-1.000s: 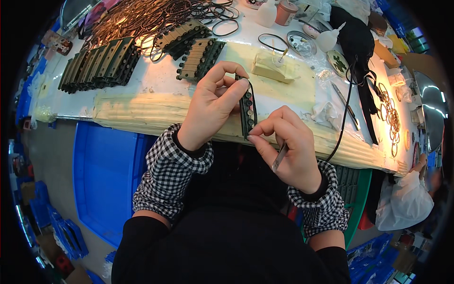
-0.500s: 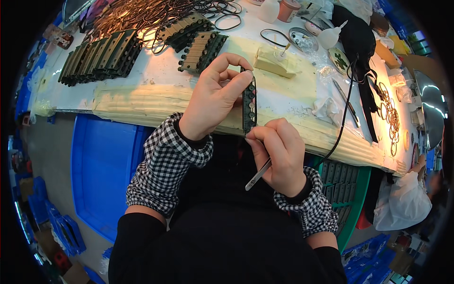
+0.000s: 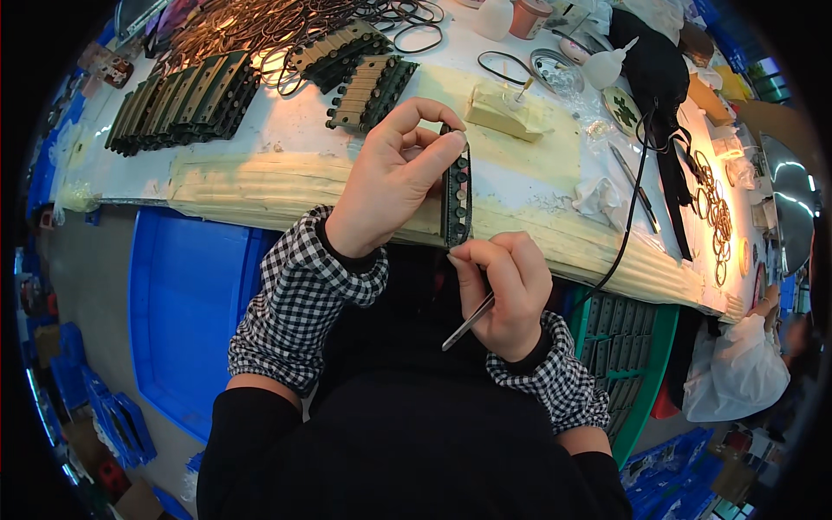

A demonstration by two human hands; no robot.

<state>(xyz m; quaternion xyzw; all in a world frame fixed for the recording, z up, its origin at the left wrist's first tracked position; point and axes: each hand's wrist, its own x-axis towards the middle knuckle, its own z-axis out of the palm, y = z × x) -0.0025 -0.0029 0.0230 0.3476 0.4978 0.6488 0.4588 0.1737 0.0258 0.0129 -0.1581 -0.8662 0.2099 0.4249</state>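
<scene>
My left hand [image 3: 386, 178] pinches the upper end of a narrow dark strip-shaped part [image 3: 456, 195] between thumb and forefinger, holding it upright above the table's front edge. A row of small round knobs runs along its face. My right hand [image 3: 507, 290] is closed at the strip's lower end, thumb and forefinger pressed together there. Metal tweezers [image 3: 468, 325] are gripped in that same hand, pointing down and left out of the palm. A thin dark line, perhaps a cord, runs along the strip's right side to my right fingertips; what they pinch is too small to tell.
Similar knobbed parts stand in a row [image 3: 182, 104] at the left and a stack [image 3: 373, 91] farther in. Behind lie many black loops [image 3: 260, 30]. A yellowish block [image 3: 503, 113] sits beyond my hands. Blue tray [image 3: 195, 321] and green crate [image 3: 646, 381] flank me below the table.
My right hand with the tweezers has shifted slightly left and turned a little. The strip's lower end has moved slightly left too. My left hand has barely moved.
</scene>
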